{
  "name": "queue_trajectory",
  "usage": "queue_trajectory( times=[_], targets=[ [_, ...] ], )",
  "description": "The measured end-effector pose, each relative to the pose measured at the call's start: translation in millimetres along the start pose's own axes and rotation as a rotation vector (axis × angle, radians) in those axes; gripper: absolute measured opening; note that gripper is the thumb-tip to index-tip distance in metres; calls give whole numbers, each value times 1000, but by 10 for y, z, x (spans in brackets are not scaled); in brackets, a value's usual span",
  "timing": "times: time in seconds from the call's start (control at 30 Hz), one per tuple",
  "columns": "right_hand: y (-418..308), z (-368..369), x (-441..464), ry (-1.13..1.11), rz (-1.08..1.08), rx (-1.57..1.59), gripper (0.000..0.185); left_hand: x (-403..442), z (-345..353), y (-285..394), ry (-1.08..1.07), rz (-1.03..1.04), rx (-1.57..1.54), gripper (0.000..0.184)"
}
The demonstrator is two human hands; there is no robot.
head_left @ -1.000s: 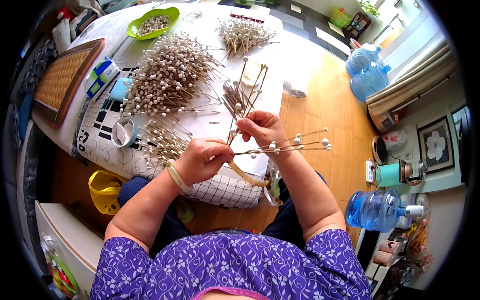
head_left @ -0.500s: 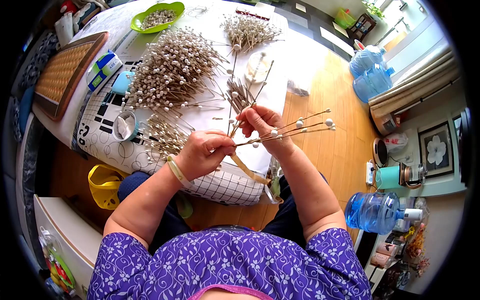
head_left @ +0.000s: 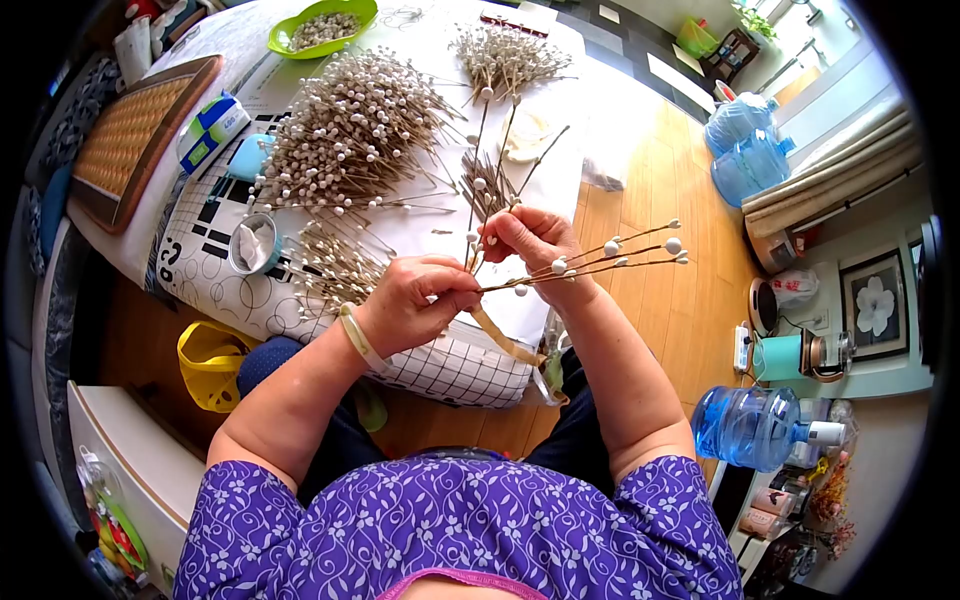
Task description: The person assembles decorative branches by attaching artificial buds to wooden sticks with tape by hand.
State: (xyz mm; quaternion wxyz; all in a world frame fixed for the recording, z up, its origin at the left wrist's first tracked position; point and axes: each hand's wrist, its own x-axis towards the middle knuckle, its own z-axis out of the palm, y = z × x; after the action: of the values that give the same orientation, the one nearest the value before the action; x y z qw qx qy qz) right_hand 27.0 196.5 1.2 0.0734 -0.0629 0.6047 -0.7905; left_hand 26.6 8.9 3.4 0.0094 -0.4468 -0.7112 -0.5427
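Over the near right part of the table, nearer than the big heap of stems, a branched spray seems to be in its gathering step: the left hand pinches its joined lower ends, while the right hand curls at the upright twigs, its grip unclear. Next probably calls for keeping this pinch steady. The spray is thin, brown and forked, spreading far and right, with small white buds.

On the blue, white and green pack at ten o'clock, the number "400" seems readable; print on the pink containers at four o'clock is too small.
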Motion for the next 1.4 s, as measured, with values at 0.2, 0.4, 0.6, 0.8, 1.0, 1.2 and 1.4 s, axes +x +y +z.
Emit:
queue_trajectory(
  times=[0.2, 0.4, 0.6, 0.8, 1.0, 1.2, 1.4],
  targets=[
    [0, 7, 15, -24, 16, 29, 21, -3, -9, -2, -23, -1, -24, 7],
    [68, 98, 38, 46, 41, 18, 17, -30, 23, -28, -13, 6, 78, 5],
    [127, 82, 62, 25, -28, 77, 14, -24, 24, -30, -32, 41, 128, 5],
    [159, 76, 41, 31, -32, 178, 13, -19, 24, -29, -43, 1, 43, 3],
    [186, 97, 64, 15, 23, 232, 14, -21, 21, -37, -26, 50, 87, 4],
    [150, 71, 70, -1, 14, 227, 20, -23, 30, -21, -8, 54, 102, 4],
    [66, 72, 48, -87, 63, 365, 19, -36, 41, -28, -28, 33, 51, 4]
  ],
)
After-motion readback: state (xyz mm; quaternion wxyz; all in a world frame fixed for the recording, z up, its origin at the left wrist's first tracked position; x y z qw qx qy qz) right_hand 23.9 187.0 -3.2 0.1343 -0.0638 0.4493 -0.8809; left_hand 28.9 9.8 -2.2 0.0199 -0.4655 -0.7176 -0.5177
